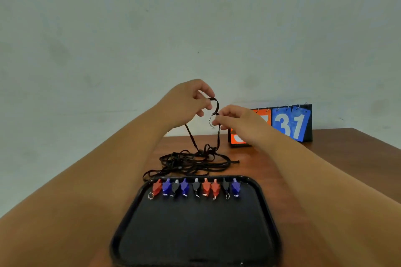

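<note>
Pinching the thin black braided cord [217, 106] above the brown wooden table [325, 158], the left hand [188, 104] clamped the loop's top while the right hand [236, 119] nipped its knot. Lifting slowly with light tension seemed wisest, as the tangled remainder lay heaped below.

The only thing to read stands at the far end of the worktop [351, 149]: a small black flip scoreboard [293, 125]. Its two blue cards [284, 119] show white digits, a 3 and a 1, reading 31. The orange cards [262, 115] beside them carry a white figure too, but the right grip [236, 119] covers most of it, so I cannot make it out.
</note>
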`<action>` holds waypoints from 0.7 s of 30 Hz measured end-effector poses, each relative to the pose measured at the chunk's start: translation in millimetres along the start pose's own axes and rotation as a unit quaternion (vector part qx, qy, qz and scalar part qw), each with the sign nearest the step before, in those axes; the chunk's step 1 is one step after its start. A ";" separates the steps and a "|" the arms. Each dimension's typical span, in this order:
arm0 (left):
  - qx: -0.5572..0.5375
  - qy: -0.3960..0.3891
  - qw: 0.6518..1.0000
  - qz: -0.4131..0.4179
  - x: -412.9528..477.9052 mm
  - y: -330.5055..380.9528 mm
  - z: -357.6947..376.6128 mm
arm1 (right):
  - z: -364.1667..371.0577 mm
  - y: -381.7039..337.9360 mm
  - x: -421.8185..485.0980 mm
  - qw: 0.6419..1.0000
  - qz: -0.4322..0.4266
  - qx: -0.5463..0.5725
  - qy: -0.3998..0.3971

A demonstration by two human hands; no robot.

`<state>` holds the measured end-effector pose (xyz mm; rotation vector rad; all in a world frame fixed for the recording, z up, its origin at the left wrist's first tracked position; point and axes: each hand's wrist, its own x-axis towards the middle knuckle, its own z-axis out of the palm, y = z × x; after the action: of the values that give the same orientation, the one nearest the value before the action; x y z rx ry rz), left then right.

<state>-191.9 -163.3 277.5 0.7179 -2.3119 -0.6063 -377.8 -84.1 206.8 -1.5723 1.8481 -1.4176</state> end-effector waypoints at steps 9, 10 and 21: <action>0.009 0.046 0.996 0.079 -14.8 25.6 -37.7 | -27.7 -74.4 -7.9 0.999 -0.040 0.030 0.006; -0.004 0.055 0.995 0.081 -14.6 29.7 -40.8 | -29.6 -81.1 -8.9 0.999 -0.042 0.034 0.009; 0.029 0.087 0.988 0.121 -8.1 64.7 -59.0 | -46.2 -118.6 -16.7 0.994 -0.054 0.087 0.026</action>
<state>-167.9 -123.7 352.3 0.4850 -2.2165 -0.3516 -342.0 -35.6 320.2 -1.5816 1.6392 -1.6333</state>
